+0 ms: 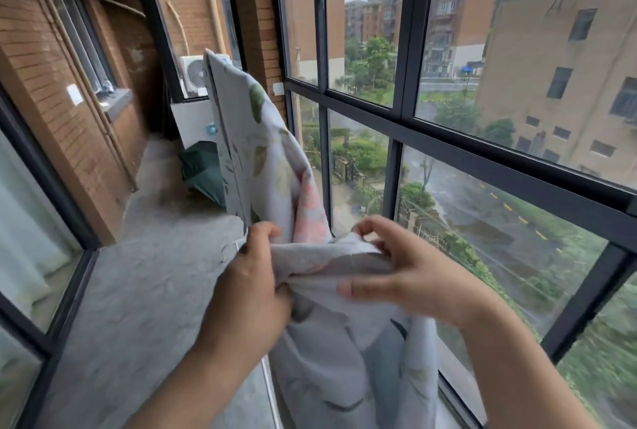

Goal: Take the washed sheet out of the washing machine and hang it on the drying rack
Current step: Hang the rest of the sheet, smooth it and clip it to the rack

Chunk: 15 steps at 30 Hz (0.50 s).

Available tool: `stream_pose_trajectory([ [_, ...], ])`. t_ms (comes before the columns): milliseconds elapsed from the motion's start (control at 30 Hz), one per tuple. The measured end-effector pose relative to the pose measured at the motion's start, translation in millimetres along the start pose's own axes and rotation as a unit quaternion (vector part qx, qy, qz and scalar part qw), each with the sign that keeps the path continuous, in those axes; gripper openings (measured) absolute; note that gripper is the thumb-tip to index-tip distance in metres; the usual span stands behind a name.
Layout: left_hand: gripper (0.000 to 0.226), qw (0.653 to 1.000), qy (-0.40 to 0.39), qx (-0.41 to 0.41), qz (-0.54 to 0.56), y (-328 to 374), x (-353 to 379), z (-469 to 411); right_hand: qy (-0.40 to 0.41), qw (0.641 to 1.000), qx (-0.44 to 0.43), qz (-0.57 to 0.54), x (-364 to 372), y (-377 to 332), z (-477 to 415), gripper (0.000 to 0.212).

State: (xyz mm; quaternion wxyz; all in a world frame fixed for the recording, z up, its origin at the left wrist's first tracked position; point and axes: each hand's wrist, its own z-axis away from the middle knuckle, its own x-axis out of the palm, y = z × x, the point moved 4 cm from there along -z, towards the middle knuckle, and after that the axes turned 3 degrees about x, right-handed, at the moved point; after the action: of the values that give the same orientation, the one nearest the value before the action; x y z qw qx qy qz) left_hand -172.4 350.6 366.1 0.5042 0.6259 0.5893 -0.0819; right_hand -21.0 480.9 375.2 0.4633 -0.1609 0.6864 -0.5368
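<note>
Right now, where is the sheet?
Head view, centre: the sheet is gripped by the left hand and right hand, just left of the window.

sheet (269, 159), centre of frame: thin cloth, matt, pale grey with a faded leaf and flower print, soft creases. drying rack (270, 389), bottom centre: slim pale tube, smooth, looks like coated metal. window frame (410, 49), right half: dark, metal look, smooth satin finish. glass (372, 32): clear, glossy. wall (44, 59), upper left: red-brown brick, rough, matt, visible mortar joints. floor (144, 290), lower left: bare grey concrete, matt, mottled, slightly rough. outdoor unit casing (193, 75), upper centre-left: white, smooth; plastic or painted metal, cannot tell which. green bundle (203, 170) below it: looks like matt fabric.
</note>
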Motion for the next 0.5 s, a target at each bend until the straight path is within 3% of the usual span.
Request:
stream_pose_trajectory([
  [67, 0.058, 0.999, 0.023, 0.025, 0.014, -0.7, -11.6, -3.2, -0.051, 0.96, 0.048, 0.269, 6.0, 6.7, 5.9, 0.068],
  [133, 0.055, 0.997, 0.033, 0.026, 0.058, 5.2, -19.0, -0.5, -0.028, 0.933, 0.03, 0.357, 13.0, 10.0, 0.6, 0.045],
  [200, 0.052, 0.994, 0.041, 0.029, 0.098, 14.0, -22.4, 4.8, 0.046, 0.95, 0.001, 0.308, 13.2, 12.7, -7.9, 0.012],
  [233, 0.045, 0.993, 0.051, 0.05, 0.093, 18.5, -24.7, 7.4, 0.085, 0.958, -0.013, 0.273, 9.6, 14.1, -11.9, 0.007],
  [267, 0.04, 0.995, 0.041, 0.075, 0.059, 22.1, -25.2, 8.6, 0.113, 0.966, -0.023, 0.232, 5.8, 15.4, -14.8, 0.01],
  [367, 0.09, 0.981, -0.11, 0.065, -0.144, 18.4, -13.0, 9.4, 0.15, 0.985, -0.053, 0.063, 2.4, 10.0, -13.7, 0.028],
  [433, 0.084, 0.968, -0.116, 0.071, -0.21, 13.3, -12.8, 9.4, 0.149, 0.985, -0.088, 0.014, 8.3, 8.3, -12.6, 0.029],
  [500, 0.068, 0.976, -0.066, 0.078, -0.193, 3.7, -16.2, 7.0, 0.09, 0.989, -0.111, -0.047, 14.4, 8.0, -8.7, 0.029],
])
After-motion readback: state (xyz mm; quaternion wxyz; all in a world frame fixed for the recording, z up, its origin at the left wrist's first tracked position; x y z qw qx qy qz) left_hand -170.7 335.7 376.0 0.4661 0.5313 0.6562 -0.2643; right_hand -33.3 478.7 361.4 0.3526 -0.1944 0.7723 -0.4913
